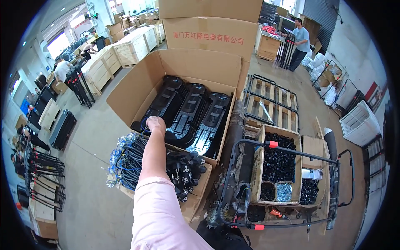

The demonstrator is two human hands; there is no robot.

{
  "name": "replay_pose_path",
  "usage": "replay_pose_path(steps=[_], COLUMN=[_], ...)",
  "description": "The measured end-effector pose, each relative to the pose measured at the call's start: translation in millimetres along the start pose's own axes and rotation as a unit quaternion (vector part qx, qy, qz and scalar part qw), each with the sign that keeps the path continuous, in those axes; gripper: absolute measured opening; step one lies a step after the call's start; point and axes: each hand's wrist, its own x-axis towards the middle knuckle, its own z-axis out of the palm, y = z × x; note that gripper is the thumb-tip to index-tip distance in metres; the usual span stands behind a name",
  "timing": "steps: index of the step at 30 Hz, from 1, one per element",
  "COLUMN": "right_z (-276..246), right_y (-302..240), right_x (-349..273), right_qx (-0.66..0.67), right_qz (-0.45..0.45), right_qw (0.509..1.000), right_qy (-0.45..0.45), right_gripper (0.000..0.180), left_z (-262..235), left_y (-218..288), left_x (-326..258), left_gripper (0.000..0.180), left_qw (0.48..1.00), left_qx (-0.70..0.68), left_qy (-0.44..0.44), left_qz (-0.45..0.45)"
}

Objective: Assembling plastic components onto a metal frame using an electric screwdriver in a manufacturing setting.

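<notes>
My left hand (156, 124) reaches forward on a pink-sleeved arm, its fingers closed on a loop of black cable (143, 125) lifted from a bundle. The bundled black cords (127, 160), tied with blue-white ties, lie in a low cardboard box with their black plugs (187, 168) heaped to the right of my arm. Just beyond the hand stands a large open cardboard box (125, 93) holding three rows of black moulded plastic parts (193, 112). My right hand is out of view.
A black tubular metal frame (287, 146) lies over cardboard boxes of small black parts (278, 163) on my right. Behind it is a wooden pallet (271, 104). A person (300, 41) stands far right. Wooden crates (133, 46), black racks (81, 85) and other workers fill the left.
</notes>
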Motion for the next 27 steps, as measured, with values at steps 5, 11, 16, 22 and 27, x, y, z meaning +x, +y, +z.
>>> replay_pose_path(steps=[5, 11, 16, 22, 27], right_z=[30.7, 59.5, 76.8, 147.0, 209.2], right_y=[-31.3, -64.2, -107.0, -140.1, -200.3], right_x=[-26.7, -7.6, 11.4, 15.1, -46.3], right_qx=[-0.04, -0.086, -0.156, -0.078, -0.121], right_qz=[-0.008, -0.064, -0.206, -0.406, -0.492], right_qw=[0.999, 0.994, 0.96, 0.888, 0.81], right_qy=[-0.011, -0.027, -0.106, -0.202, -0.295], right_gripper=[0.035, 0.042, 0.041, 0.019, 0.018], left_z=[0.4, -36.2, -116.2, -149.0, -214.9], left_y=[14.4, 7.8, -4.4, -53.6, -71.8], left_x=[0.1, -3.4, -43.3, -108.5, -207.6], left_gripper=[0.031, 0.014, 0.031, 0.028, 0.023], left_qw=[0.995, 0.953, 0.861, 0.825, 0.715], left_qx=[0.09, -0.12, -0.397, -0.432, -0.565], left_qy=[0.034, 0.275, 0.316, 0.366, 0.411], left_qz=[0.036, 0.047, -0.035, -0.01, 0.027])
